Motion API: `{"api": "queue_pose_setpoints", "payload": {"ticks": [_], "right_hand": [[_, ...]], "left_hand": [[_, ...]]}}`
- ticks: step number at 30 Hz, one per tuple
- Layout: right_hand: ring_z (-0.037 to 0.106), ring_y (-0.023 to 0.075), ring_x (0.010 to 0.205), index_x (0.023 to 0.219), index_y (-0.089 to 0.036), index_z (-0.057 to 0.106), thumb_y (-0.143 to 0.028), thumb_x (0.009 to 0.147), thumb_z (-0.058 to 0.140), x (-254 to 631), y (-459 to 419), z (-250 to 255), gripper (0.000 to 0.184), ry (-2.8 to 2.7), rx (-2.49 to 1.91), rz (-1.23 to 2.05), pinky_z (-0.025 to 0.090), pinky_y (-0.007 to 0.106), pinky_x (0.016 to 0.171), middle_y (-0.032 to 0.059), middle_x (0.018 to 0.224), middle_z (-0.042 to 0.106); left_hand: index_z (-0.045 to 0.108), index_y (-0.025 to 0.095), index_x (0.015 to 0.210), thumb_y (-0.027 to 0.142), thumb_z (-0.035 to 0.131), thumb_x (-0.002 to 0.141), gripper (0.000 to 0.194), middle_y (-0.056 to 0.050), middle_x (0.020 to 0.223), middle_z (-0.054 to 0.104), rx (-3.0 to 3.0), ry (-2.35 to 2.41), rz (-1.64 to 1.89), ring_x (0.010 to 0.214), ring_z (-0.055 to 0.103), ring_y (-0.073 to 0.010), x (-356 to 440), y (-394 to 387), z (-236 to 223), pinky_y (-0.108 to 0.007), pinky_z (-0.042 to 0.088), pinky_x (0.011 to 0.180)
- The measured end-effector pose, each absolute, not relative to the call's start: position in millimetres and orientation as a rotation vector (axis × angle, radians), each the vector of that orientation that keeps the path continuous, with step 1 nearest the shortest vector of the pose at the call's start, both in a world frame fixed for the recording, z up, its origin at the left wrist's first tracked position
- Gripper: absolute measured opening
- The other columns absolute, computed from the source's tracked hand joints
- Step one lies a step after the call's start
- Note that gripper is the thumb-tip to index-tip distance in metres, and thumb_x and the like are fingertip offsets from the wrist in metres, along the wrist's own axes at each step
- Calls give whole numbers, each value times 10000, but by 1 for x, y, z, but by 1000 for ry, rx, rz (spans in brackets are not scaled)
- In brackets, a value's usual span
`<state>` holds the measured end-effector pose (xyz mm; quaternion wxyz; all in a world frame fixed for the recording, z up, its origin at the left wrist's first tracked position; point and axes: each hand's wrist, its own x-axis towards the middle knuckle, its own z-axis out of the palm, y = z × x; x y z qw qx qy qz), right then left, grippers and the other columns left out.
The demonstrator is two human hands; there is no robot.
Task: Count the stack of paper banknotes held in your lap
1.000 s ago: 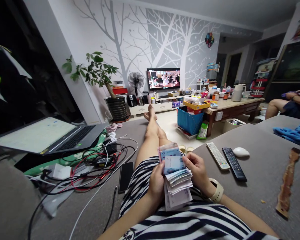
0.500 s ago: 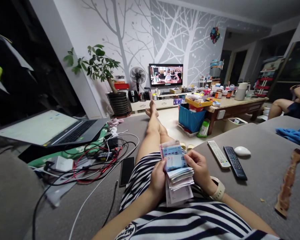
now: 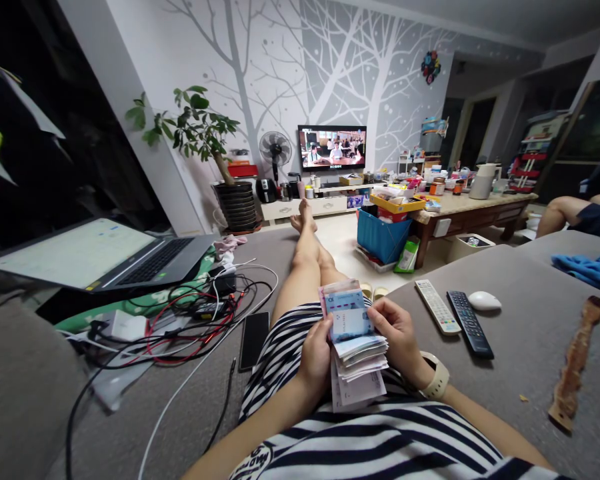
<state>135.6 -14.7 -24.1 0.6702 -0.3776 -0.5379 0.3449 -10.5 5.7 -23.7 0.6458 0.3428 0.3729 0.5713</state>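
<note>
A thick stack of paper slips and banknotes (image 3: 353,340) rests upright over my lap, above my striped clothing. My left hand (image 3: 314,357) grips the stack's left edge with the thumb pressed on the front sheet. On the stack's right side, my right hand (image 3: 399,333) pinches the top sheets between thumb and fingers; a pale watch sits on that wrist. The front sheet is blue and white with print I cannot read. My bare legs stretch out ahead along the grey sofa.
A black phone (image 3: 254,341) lies left of my thigh beside tangled cables (image 3: 190,320) and an open laptop (image 3: 105,257). Two remotes (image 3: 453,313) and a white mouse (image 3: 484,301) lie to the right. Another person's legs (image 3: 575,213) show far right. A cluttered wooden table (image 3: 475,208) stands ahead.
The camera tilted slightly, shifting the room a little. Both hands keep hold of the stack, and the front sheets have shifted only slightly.
</note>
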Motion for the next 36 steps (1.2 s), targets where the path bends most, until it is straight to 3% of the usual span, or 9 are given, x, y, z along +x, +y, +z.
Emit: {"api": "queue_pose_setpoints", "payload": {"ticks": [18, 27, 36], "right_hand": [[387, 126, 560, 661, -194, 546, -436, 853, 682, 136, -15, -25, 337, -1224, -842, 774, 319, 257, 527, -34, 599, 467], [387, 123, 559, 664, -191, 549, -430, 853, 680, 137, -15, -26, 332, -1225, -836, 780, 309, 257, 526, -35, 596, 471], [387, 117, 558, 678, -186, 553, -405, 864, 680, 137, -15, -25, 314, -1221, -809, 784, 304, 251, 524, -38, 597, 467]], "left_hand": [[712, 156, 685, 505, 777, 535, 385, -45, 682, 737, 779, 843, 1295, 752, 678, -231, -9, 0, -12, -341, 520, 737], [711, 157, 697, 496, 772, 554, 373, -35, 698, 740, 783, 845, 1296, 748, 673, -215, -9, 2, -15, -328, 513, 745], [696, 154, 640, 529, 774, 517, 403, -17, 604, 691, 805, 864, 1296, 651, 622, -183, -9, -2, -7, -289, 464, 639]]}}
